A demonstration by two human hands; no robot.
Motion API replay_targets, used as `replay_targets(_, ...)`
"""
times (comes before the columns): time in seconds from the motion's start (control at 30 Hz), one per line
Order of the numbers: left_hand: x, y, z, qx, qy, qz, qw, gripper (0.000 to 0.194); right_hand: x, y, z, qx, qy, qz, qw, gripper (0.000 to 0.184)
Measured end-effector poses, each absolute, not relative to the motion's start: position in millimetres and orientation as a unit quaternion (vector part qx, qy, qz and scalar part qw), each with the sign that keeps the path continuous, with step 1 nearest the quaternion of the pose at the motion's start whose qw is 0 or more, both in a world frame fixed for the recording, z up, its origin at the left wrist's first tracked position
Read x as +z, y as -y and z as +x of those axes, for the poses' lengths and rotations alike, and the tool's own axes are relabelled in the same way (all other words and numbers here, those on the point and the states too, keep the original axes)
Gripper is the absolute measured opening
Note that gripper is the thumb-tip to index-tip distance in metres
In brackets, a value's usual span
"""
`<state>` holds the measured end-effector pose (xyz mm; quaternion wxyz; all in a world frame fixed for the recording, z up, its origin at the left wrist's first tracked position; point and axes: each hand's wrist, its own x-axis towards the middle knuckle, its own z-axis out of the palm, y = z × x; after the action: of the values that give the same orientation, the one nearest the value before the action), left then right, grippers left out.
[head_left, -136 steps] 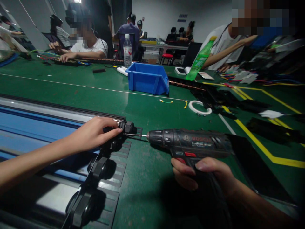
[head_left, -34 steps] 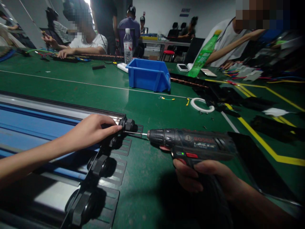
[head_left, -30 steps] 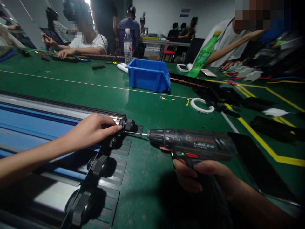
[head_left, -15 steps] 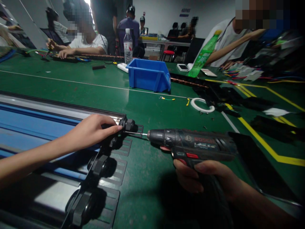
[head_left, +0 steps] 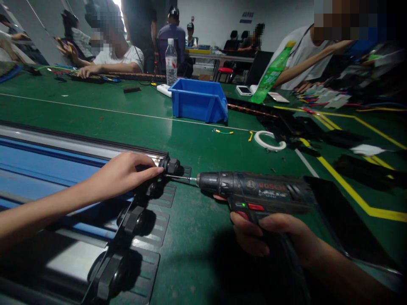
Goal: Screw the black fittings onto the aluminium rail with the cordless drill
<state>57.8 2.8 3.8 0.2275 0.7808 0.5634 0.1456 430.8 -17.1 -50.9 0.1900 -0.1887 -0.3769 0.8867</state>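
Observation:
My right hand [head_left: 273, 235] is wrapped round the grip of a black Bosch cordless drill [head_left: 254, 188], a finger at its trigger. A small green light shows on the drill's side. Its long thin bit [head_left: 181, 177] points left at the end plate [head_left: 125, 216] of a blue and silver metal unit [head_left: 57, 165]. My left hand [head_left: 135, 169] lies over the unit's far corner, thumb and fingers pinched close to the bit's tip and a black cable gland [head_left: 171, 165]. What the pinch holds is hidden. Larger black cable glands [head_left: 111, 273] stick out of the plate nearer to me.
Beyond the unit stand a blue bin [head_left: 197, 101], a water bottle [head_left: 171, 63] and a leaning green bottle [head_left: 273, 74]. A white ring [head_left: 270, 140] lies right of the bin. A dark flat panel [head_left: 346, 224] is beside the drill. Co-workers sit across the green table [head_left: 104, 110].
The green light on the drill has come on. Both my hands and the drill stay almost where they were. A co-worker at the far left has raised a hand.

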Motion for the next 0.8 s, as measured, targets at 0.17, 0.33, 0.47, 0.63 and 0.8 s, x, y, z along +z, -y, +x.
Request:
replay_targets(0.17, 4.5, -2.0, 57.2, 0.149, -0.558, 0.784, 0.226, 0.048, -53.4, 18.6, 430.1, 0.888, 0.362, -0.181, 0.218, 0.033)
replay_targets(0.33, 4.5, -1.6, 57.7, 0.147, -0.564, 0.781, 0.225, 0.048, -50.2, 17.2, 428.3, 0.877, 0.389, -0.199, 0.197, 0.029)
replay_targets(0.47, 3.6, -2.5, 57.3, 0.144, -0.566, 0.779, 0.226, 0.047, -46.2, 16.3, 427.1, 0.873, 0.404, -0.192, 0.193, 0.029)
replay_targets(0.63, 3.6, -2.5, 57.0, 0.141, -0.563, 0.782, 0.228, 0.048, -46.0, 16.8, 427.8, 0.881, 0.401, -0.175, 0.181, 0.027)
replay_targets(0.8, 2.7, -2.1, 56.8, 0.138, -0.565, 0.782, 0.225, 0.044, -53.1, 16.8, 431.2, 0.884, 0.393, -0.172, 0.184, 0.027)
